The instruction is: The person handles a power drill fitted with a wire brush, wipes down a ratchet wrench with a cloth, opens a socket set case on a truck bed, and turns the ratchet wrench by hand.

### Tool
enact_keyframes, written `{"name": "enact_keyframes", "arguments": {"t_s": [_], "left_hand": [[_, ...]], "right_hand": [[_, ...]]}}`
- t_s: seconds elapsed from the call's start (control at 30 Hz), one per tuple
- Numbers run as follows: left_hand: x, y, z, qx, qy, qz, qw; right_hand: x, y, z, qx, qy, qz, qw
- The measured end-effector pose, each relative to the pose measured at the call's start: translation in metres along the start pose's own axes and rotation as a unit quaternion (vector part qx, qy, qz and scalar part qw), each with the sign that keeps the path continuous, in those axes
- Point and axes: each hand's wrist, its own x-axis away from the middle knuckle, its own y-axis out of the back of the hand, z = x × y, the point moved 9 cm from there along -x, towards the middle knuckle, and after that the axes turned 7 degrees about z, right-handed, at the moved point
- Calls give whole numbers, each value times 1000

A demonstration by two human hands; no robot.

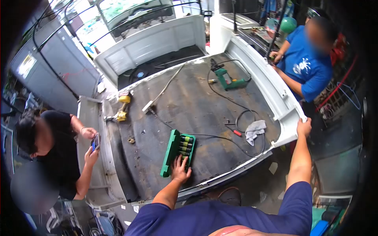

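My left hand (181, 170) reaches into an open green case (170, 152) on the truck bed. Its fingers are apart and touch the near end of a row of dark sockets with yellow-green bands (186, 146). Whether the fingertips pinch one of them is hard to see. Off to the right, my right hand (304, 127) is closed over the corner of the white side panel (289, 114). A grey cloth (255, 131) and a red-handled tool (237, 133) lie on the bed between the two hands.
A green corded drill (229, 80) and a yellow cordless tool (123, 108) lie on the bed floor (189, 106). Cables run to a power strip (148, 106). One person at left holds a phone (95, 142); another in a blue shirt (309, 63) stands at right.
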Motion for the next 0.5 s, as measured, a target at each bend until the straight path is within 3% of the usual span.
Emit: {"name": "enact_keyframes", "arguments": {"t_s": [0.5], "left_hand": [[2,-4,4,-4,2,7,1000]], "right_hand": [[2,4,3,7,-12,3,1000]]}}
